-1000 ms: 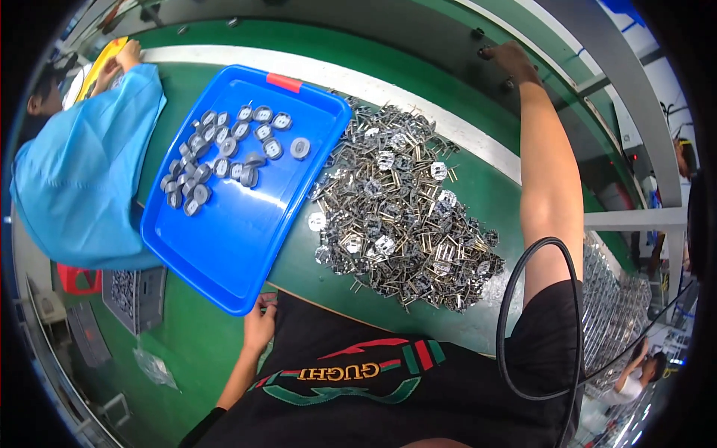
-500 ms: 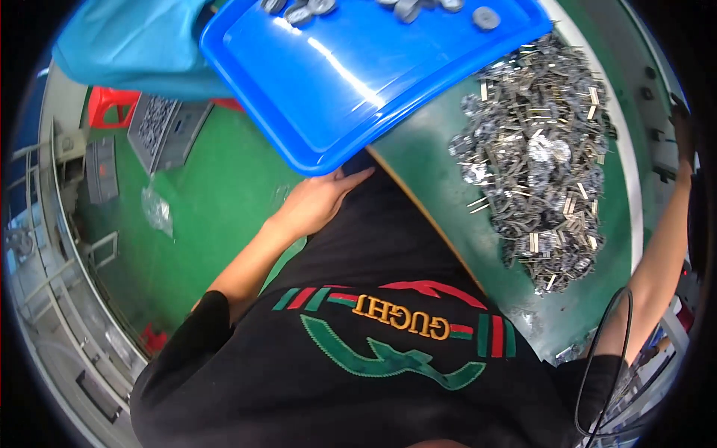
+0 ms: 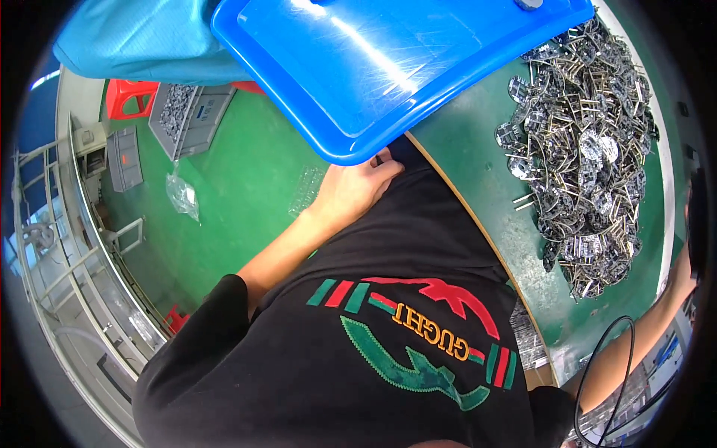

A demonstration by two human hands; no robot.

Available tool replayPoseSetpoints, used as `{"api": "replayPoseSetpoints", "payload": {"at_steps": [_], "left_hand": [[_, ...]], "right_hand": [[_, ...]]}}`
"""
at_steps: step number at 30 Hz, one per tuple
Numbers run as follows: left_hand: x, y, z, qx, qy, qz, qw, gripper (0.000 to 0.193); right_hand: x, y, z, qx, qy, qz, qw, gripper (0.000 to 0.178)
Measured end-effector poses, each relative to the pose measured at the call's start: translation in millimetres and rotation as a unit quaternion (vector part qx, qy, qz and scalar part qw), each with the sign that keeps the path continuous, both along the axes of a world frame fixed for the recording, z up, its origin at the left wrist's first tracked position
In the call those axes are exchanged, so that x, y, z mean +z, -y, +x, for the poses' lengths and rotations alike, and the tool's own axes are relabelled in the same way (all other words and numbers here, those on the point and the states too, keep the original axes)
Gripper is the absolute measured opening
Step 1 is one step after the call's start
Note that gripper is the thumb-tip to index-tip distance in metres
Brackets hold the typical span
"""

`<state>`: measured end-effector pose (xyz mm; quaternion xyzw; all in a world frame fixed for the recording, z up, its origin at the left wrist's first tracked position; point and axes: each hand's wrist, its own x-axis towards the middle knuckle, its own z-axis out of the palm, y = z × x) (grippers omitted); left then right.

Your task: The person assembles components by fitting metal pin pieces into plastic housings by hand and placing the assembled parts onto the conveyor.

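Note:
My left hand (image 3: 357, 187) is beside my lap, just under the near corner of a blue plastic tray (image 3: 351, 153). Its fingers are curled in, partly hidden by the tray rim; whatever they may hold does not show. At the far right, my right arm stretches out past the table edge, and the right hand (image 3: 694, 239) is lost in the dark rim, its fingers unreadable. Between the arms, on the green table, lies a heap of small round dark circuit boards with metal pins (image 3: 590, 164). One grey round piece (image 3: 529, 4) shows in the tray.
A thin black cable (image 3: 633, 351) loops near my right arm. On the green floor to the left stand a grey bin of small parts (image 3: 187, 123), a red stool (image 3: 131, 99) and a clear plastic bag (image 3: 181, 198). Turquoise cloth (image 3: 149, 41) hangs behind the tray.
The view has shifted, so the heap sits farther right and most grey round pieces have left the picture. My left hand's stretched finger has curled in. The right hand appears lower at the rim.

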<state>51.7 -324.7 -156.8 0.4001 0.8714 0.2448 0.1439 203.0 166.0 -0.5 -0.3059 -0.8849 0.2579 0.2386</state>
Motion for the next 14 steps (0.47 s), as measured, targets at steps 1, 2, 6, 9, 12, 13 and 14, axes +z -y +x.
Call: {"api": "replayPoseSetpoints", "payload": {"at_steps": [1,2,6,9,12,13,14], "left_hand": [[2.4,1.1,-3.1,-0.017,0.009,-0.02,1.0,0.032],[5.9,-0.8,-4.3,-0.018,0.007,-0.019,1.0,0.032],[1.3,-2.0,-4.2,-0.056,-0.101,-0.029,0.993,0.039],[-5.5,-9.2,3.8,-0.002,-0.135,-0.097,0.986,0.04],[-8.0,-17.6,3.9,0.058,-0.147,-0.064,0.985,0.046],[-11.4,-20.8,-3.0,0.074,-0.176,-0.041,0.981,0.05],[-12.8,-23.4,-7.6,0.091,-0.201,-0.02,0.975,0.054]], "right_hand": [[-2.5,2.0,13.7,-0.028,-0.006,-0.027,0.999,0.031],[-5.1,3.1,27.4,-0.055,-0.016,-0.052,0.997,0.03],[-21.8,11.5,72.2,-0.136,-0.076,-0.119,0.981,0.031],[-42.4,25.7,72.9,-0.142,-0.178,-0.147,0.962,0.028],[-55.6,27.8,78.2,-0.164,-0.115,-0.079,0.976,0.029],[-62.2,21.1,84.5,-0.148,-0.084,-0.06,0.983,0.031],[-64.9,15.1,89.5,-0.13,-0.048,-0.042,0.989,0.034]]}}
